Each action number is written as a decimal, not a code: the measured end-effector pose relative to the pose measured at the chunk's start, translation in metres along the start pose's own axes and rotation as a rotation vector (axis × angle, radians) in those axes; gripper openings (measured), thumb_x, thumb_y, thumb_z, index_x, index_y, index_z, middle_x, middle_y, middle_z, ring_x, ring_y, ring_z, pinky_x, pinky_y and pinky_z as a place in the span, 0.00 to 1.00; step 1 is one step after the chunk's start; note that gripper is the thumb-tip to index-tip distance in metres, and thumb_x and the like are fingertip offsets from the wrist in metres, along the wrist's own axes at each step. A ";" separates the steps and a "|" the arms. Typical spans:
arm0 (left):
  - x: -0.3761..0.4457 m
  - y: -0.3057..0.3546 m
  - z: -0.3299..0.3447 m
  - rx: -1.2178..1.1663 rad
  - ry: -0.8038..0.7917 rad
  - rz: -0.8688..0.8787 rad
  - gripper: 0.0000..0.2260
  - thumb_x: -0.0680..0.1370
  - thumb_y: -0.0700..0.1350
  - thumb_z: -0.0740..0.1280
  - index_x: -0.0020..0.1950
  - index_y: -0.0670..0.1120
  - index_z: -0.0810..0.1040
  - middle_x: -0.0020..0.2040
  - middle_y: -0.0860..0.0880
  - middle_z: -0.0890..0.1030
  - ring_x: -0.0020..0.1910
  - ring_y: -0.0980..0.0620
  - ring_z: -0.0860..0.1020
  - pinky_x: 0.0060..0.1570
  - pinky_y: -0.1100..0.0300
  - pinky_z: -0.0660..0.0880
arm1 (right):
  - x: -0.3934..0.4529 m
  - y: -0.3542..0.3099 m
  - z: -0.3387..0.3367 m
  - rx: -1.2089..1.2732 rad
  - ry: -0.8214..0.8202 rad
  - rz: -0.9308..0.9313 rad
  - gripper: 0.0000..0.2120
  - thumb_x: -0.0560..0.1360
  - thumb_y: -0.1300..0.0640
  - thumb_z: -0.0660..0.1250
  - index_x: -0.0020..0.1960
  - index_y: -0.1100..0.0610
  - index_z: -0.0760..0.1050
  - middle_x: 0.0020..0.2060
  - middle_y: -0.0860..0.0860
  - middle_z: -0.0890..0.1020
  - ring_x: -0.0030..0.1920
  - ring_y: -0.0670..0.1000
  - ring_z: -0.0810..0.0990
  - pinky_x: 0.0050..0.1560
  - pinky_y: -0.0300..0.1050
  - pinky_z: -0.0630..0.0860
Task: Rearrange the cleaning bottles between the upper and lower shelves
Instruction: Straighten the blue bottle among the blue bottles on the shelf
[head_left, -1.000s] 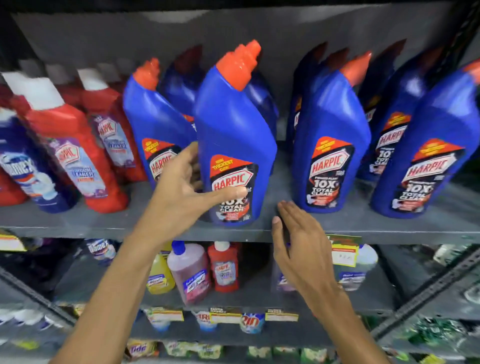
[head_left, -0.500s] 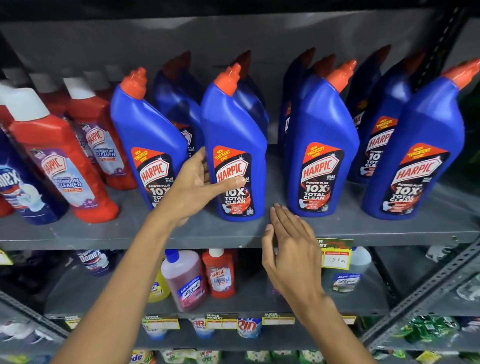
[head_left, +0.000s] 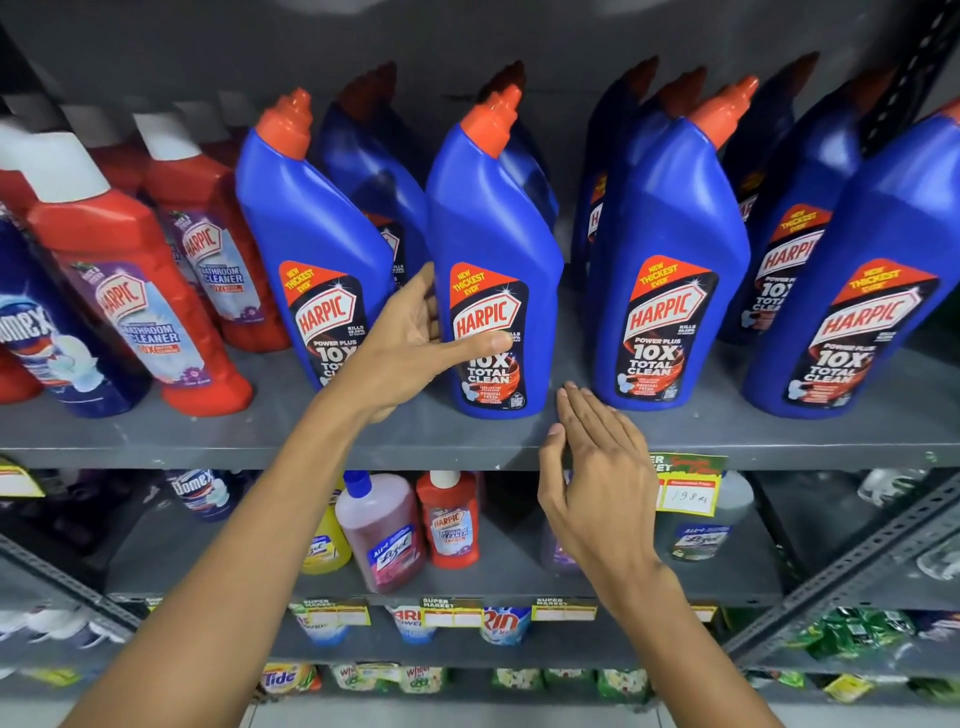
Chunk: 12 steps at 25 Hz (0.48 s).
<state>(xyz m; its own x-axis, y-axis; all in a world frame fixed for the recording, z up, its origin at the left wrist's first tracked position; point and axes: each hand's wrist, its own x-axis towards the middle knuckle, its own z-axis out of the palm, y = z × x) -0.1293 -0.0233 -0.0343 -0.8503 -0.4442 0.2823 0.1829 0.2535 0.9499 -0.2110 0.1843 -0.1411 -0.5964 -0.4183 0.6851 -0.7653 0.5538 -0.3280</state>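
Change: our blue bottle (head_left: 493, 270) now stands upright on the upper shelf (head_left: 156, 431).
Left hand (head_left: 410, 338): grasping its lower body.
Right hand (head_left: 597, 478): released, beside.
Handling: probably heavy, smooth; hold the waist.

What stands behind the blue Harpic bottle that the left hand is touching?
Behind the blue Harpic bottle stands another blue bottle with a dark red cap, mostly covered. Whether more bottles stand further back cannot be seen. The left hand touches the front bottle only.
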 end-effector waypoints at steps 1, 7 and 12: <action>0.000 0.000 0.000 -0.004 0.000 0.001 0.30 0.69 0.43 0.84 0.66 0.61 0.79 0.62 0.58 0.89 0.62 0.57 0.87 0.57 0.62 0.85 | 0.000 0.000 0.000 0.000 0.006 0.001 0.21 0.84 0.53 0.61 0.71 0.61 0.82 0.69 0.55 0.85 0.72 0.54 0.83 0.77 0.52 0.76; 0.002 -0.001 0.000 -0.013 -0.004 0.007 0.31 0.69 0.45 0.85 0.68 0.60 0.79 0.64 0.54 0.89 0.65 0.54 0.87 0.60 0.58 0.85 | 0.000 -0.001 0.001 -0.008 0.030 -0.003 0.22 0.84 0.53 0.60 0.70 0.61 0.82 0.69 0.55 0.85 0.71 0.54 0.84 0.77 0.52 0.75; 0.002 -0.001 0.000 -0.020 0.011 0.014 0.32 0.70 0.44 0.85 0.70 0.59 0.78 0.66 0.51 0.88 0.66 0.51 0.86 0.64 0.52 0.85 | 0.000 -0.001 0.001 0.003 0.031 -0.006 0.21 0.84 0.54 0.61 0.70 0.61 0.82 0.69 0.55 0.85 0.71 0.54 0.84 0.77 0.50 0.73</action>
<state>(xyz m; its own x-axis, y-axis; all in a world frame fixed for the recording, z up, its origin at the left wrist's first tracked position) -0.1309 -0.0242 -0.0349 -0.8422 -0.4502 0.2968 0.2044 0.2428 0.9483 -0.2100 0.1833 -0.1415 -0.5842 -0.3986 0.7070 -0.7694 0.5494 -0.3260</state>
